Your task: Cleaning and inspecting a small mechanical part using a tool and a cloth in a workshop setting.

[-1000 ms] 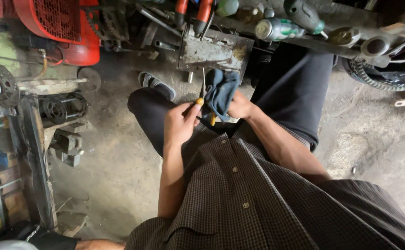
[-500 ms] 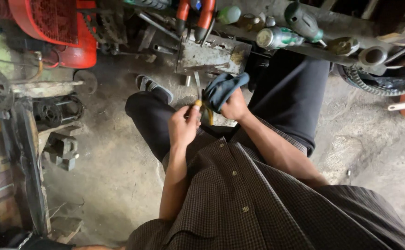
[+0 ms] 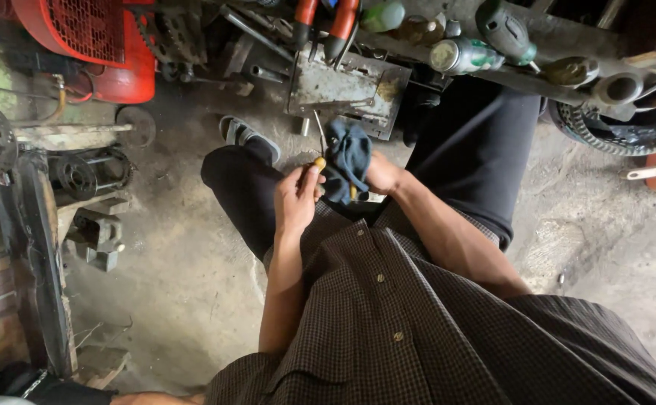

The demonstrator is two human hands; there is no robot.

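Being drawn slightly closer to the body, a yellow-handled screwdriver (image 3: 319,166) is being pinched in the closed left hand (image 3: 296,201), while a blue rag (image 3: 347,159) is being gripped by the right hand (image 3: 382,174) just beside it.

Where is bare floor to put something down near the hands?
Bare grey concrete floor lies left of the person's leg, bordered by the rusty metal frame. More lies at right, below the black toothed wheel. The cluttered tool shelf ahead is crowded.
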